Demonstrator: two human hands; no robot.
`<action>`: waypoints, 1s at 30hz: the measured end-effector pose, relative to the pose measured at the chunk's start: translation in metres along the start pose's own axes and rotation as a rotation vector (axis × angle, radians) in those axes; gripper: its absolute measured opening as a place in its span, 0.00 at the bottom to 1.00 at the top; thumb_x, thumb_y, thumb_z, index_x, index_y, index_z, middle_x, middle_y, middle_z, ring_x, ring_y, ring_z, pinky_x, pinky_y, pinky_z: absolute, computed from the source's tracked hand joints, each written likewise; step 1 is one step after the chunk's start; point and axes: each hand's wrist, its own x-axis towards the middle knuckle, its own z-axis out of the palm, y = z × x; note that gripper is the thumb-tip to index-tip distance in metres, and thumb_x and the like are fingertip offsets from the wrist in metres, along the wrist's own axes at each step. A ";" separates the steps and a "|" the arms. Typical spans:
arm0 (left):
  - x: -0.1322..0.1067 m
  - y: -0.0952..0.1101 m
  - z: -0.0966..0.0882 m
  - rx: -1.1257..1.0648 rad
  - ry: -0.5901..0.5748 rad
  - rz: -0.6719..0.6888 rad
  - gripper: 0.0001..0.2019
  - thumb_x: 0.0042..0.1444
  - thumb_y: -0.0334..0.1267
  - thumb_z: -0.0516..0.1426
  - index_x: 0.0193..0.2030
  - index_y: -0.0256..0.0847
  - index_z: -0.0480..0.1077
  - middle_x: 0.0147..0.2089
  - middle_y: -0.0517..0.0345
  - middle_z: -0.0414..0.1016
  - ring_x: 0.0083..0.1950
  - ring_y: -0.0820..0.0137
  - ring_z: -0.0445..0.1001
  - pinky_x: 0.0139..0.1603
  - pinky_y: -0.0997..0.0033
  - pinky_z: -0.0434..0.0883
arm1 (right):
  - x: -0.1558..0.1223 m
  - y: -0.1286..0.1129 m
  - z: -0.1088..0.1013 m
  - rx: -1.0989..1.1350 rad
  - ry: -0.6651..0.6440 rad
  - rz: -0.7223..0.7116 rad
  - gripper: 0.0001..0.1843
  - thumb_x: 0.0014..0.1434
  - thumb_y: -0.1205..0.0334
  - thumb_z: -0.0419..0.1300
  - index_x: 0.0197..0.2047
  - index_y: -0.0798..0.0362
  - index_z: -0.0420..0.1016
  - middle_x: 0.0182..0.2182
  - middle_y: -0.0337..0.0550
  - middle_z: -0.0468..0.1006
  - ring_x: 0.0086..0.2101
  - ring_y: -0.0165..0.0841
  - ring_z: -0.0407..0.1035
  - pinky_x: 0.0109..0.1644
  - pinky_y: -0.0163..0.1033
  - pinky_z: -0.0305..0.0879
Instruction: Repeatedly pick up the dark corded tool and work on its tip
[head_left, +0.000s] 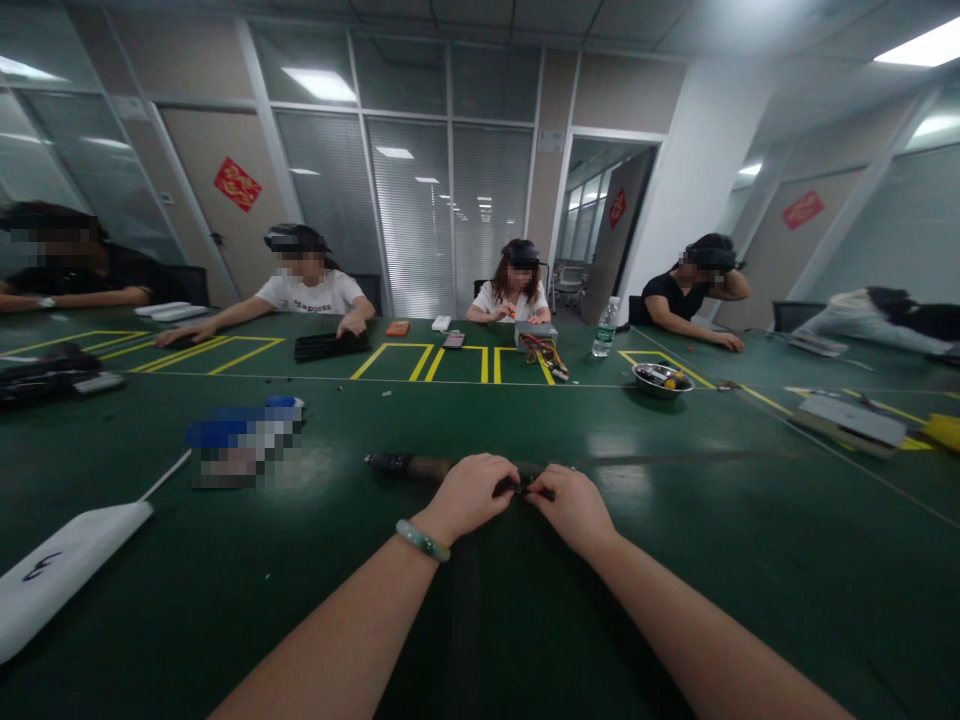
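Observation:
A long dark object that looks like a folded umbrella [427, 468] lies crosswise on the green table, its black end with a small metal tip pointing left. My left hand [476, 490], with a green bangle at the wrist, is closed over its middle, fingertips pinching. Close by on the right, my right hand [574, 505] also pinches at it with thumb and fingers. The fingertips of both hands nearly meet over a small dark part that I cannot make out. My hands hide much of the object's right portion.
A white power strip [67, 570] with a cable and a blurred blue-and-white item [244, 435] lie on the left. Farther back stand a metal bowl [662, 380], a water bottle [604, 328] and a grey box with wires [536, 338]. Several people sit across the table.

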 end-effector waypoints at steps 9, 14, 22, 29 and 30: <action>0.001 -0.003 0.005 -0.002 0.029 0.004 0.07 0.55 0.31 0.58 0.41 0.44 0.71 0.43 0.60 0.75 0.47 0.66 0.71 0.52 0.64 0.66 | 0.000 -0.001 0.001 0.024 0.061 0.001 0.04 0.58 0.63 0.63 0.32 0.48 0.78 0.32 0.35 0.75 0.33 0.31 0.68 0.41 0.37 0.58; 0.000 -0.003 0.006 0.012 0.032 -0.009 0.06 0.56 0.32 0.57 0.40 0.44 0.71 0.43 0.60 0.75 0.46 0.66 0.71 0.51 0.64 0.66 | 0.000 0.000 0.003 0.009 0.079 0.014 0.04 0.59 0.62 0.63 0.32 0.49 0.77 0.30 0.35 0.74 0.31 0.30 0.67 0.38 0.36 0.57; 0.001 -0.002 0.004 0.008 0.023 -0.009 0.06 0.56 0.32 0.57 0.40 0.43 0.72 0.44 0.60 0.75 0.47 0.67 0.72 0.52 0.64 0.66 | 0.007 0.004 0.001 -0.281 0.069 -0.212 0.04 0.62 0.64 0.62 0.40 0.49 0.77 0.35 0.40 0.74 0.37 0.34 0.68 0.43 0.40 0.56; 0.001 -0.003 0.003 0.009 0.006 -0.016 0.06 0.56 0.32 0.57 0.41 0.43 0.72 0.44 0.60 0.76 0.47 0.66 0.72 0.53 0.64 0.65 | 0.018 0.007 0.004 -0.383 0.025 -0.293 0.05 0.64 0.63 0.60 0.41 0.48 0.78 0.37 0.40 0.77 0.40 0.35 0.68 0.45 0.41 0.58; 0.001 -0.002 0.002 0.013 0.002 -0.019 0.06 0.56 0.32 0.57 0.41 0.43 0.72 0.43 0.60 0.76 0.46 0.66 0.72 0.53 0.64 0.65 | 0.019 0.008 0.006 -0.362 0.022 -0.293 0.05 0.64 0.64 0.60 0.42 0.48 0.77 0.39 0.40 0.77 0.42 0.35 0.69 0.47 0.41 0.58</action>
